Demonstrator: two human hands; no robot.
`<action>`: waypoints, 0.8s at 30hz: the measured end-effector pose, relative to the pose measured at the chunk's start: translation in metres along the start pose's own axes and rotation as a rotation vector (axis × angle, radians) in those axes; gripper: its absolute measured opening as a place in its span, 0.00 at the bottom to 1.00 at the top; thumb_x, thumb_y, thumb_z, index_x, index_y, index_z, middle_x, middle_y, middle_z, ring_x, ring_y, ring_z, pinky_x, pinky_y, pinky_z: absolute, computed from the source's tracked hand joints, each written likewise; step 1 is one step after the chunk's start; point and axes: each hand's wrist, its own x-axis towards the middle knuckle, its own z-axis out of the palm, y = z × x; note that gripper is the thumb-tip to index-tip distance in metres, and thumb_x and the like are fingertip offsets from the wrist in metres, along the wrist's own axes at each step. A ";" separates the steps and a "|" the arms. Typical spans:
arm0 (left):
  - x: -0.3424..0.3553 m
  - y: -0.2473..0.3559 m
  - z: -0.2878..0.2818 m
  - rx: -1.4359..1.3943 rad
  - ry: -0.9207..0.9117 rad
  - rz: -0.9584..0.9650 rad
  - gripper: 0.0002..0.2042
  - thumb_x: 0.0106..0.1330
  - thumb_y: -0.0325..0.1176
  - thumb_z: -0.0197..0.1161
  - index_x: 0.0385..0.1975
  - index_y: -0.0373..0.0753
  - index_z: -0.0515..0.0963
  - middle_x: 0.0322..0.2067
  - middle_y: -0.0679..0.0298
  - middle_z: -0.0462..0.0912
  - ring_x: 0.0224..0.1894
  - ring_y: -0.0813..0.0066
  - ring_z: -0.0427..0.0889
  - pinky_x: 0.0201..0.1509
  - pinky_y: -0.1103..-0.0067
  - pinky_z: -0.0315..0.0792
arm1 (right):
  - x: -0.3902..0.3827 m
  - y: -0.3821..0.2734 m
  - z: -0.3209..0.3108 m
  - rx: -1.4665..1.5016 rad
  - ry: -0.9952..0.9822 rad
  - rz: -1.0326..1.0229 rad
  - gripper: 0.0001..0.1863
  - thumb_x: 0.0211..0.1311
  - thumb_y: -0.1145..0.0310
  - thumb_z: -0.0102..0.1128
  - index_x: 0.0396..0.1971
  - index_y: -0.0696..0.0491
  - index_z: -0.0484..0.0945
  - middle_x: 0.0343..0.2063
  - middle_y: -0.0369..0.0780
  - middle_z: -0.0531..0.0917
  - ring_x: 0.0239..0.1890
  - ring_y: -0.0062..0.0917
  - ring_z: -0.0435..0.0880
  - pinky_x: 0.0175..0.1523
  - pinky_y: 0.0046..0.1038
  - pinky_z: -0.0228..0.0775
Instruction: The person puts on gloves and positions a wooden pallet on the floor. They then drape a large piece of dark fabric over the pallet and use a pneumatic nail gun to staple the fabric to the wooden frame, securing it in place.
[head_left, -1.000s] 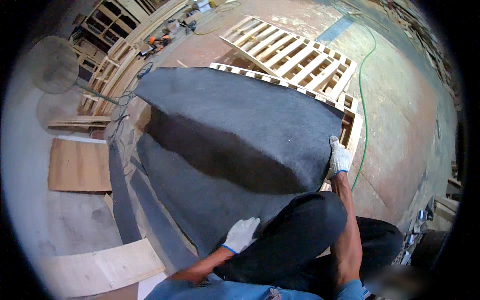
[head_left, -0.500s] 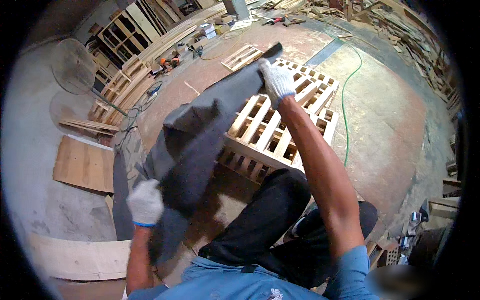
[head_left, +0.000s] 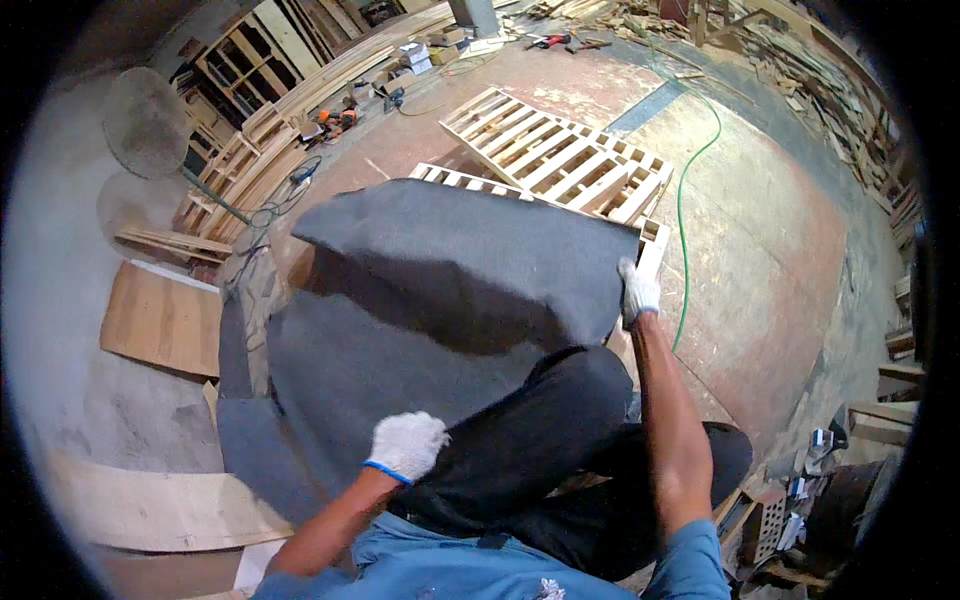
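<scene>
A large dark grey sheet (head_left: pixel 520 240), like felt or cloth, drapes over a slatted wooden frame and sags toward my knees and the floor on the left. My right hand (head_left: pixel 640 292), in a white knit glove, pinches the sheet's right edge beside the frame's corner. My left hand (head_left: pixel 408 445), gloved in white with a blue cuff, is over the lower part of the sheet beside my thigh. Its fingers are curled, and what they may hold is hidden. Behind the sheet, a slatted wooden frame (head_left: pixel 555 150) rests at an angle on the covered one.
A green hose (head_left: pixel 684 215) runs along the floor at right. Wooden boards (head_left: pixel 165 322) and a pale curved panel (head_left: pixel 165 508) lie at left. A standing fan (head_left: pixel 147 122), stacked timber and power tools (head_left: pixel 335 122) are farther back. Scrap wood (head_left: pixel 800 100) lines the far right.
My right hand has come down and nearer, drawing the sheet's edge across the frame. The sheet has spread open over the slats. My left hand has moved right, toward my thigh.
</scene>
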 end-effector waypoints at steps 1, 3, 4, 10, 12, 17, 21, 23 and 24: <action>0.031 0.007 0.018 -0.066 -0.223 0.048 0.14 0.68 0.45 0.55 0.37 0.47 0.86 0.35 0.55 0.85 0.38 0.50 0.85 0.42 0.61 0.78 | 0.033 0.050 -0.003 -0.114 -0.044 -0.027 0.34 0.66 0.41 0.52 0.39 0.63 0.83 0.35 0.52 0.85 0.38 0.42 0.82 0.43 0.43 0.71; 0.064 -0.020 0.084 -0.222 -0.566 0.166 0.18 0.69 0.48 0.56 0.47 0.44 0.85 0.49 0.58 0.86 0.47 0.49 0.85 0.54 0.60 0.77 | 0.036 0.091 0.012 -0.170 -0.104 -0.028 0.41 0.69 0.35 0.41 0.42 0.64 0.82 0.39 0.60 0.84 0.47 0.55 0.82 0.48 0.49 0.71; 0.054 -0.083 0.154 -0.586 -0.251 0.586 0.19 0.70 0.48 0.57 0.50 0.42 0.83 0.46 0.58 0.87 0.40 0.54 0.87 0.47 0.64 0.79 | 0.009 0.085 0.034 -0.110 -0.131 -0.012 0.41 0.70 0.35 0.41 0.41 0.64 0.82 0.39 0.60 0.84 0.47 0.55 0.82 0.48 0.49 0.71; 0.217 -0.168 0.124 -1.963 0.079 -0.634 0.22 0.68 0.58 0.61 0.48 0.46 0.74 0.36 0.63 0.81 0.33 0.65 0.81 0.37 0.70 0.77 | -0.016 0.087 0.002 -0.202 0.014 0.053 0.40 0.59 0.32 0.57 0.36 0.64 0.84 0.35 0.60 0.84 0.43 0.51 0.84 0.45 0.46 0.70; 0.265 -0.227 0.113 -1.994 0.239 -0.724 0.25 0.65 0.63 0.62 0.44 0.48 0.70 0.33 0.64 0.77 0.30 0.64 0.79 0.36 0.66 0.77 | -0.014 0.086 0.009 -0.039 0.061 0.216 0.40 0.59 0.33 0.58 0.36 0.64 0.84 0.35 0.60 0.85 0.42 0.50 0.85 0.44 0.46 0.69; 0.342 -0.320 0.095 -1.900 0.477 -1.102 0.45 0.61 0.67 0.62 0.70 0.41 0.58 0.64 0.49 0.71 0.66 0.48 0.70 0.71 0.52 0.58 | -0.013 0.103 0.019 0.016 0.102 0.162 0.35 0.63 0.39 0.59 0.36 0.64 0.84 0.32 0.53 0.87 0.36 0.39 0.84 0.42 0.41 0.70; 0.361 -0.374 0.107 -1.858 0.381 -1.183 0.54 0.58 0.72 0.59 0.77 0.42 0.50 0.76 0.49 0.51 0.76 0.49 0.52 0.78 0.59 0.42 | -0.024 0.084 0.011 0.002 0.142 0.249 0.33 0.65 0.41 0.59 0.33 0.64 0.84 0.30 0.51 0.86 0.34 0.36 0.82 0.41 0.40 0.69; 0.349 -0.440 0.101 -1.786 0.553 -1.152 0.50 0.57 0.72 0.60 0.72 0.41 0.59 0.73 0.52 0.59 0.72 0.49 0.59 0.75 0.60 0.51 | -0.022 0.095 0.034 0.111 0.113 0.149 0.32 0.67 0.43 0.59 0.29 0.63 0.83 0.24 0.45 0.84 0.29 0.31 0.78 0.38 0.39 0.67; 0.367 -0.429 0.106 -1.755 0.637 -1.104 0.45 0.59 0.69 0.62 0.68 0.39 0.69 0.69 0.52 0.68 0.69 0.50 0.67 0.71 0.59 0.59 | -0.019 0.101 0.027 0.131 0.134 0.172 0.31 0.67 0.43 0.59 0.28 0.63 0.83 0.23 0.43 0.82 0.29 0.29 0.77 0.37 0.38 0.67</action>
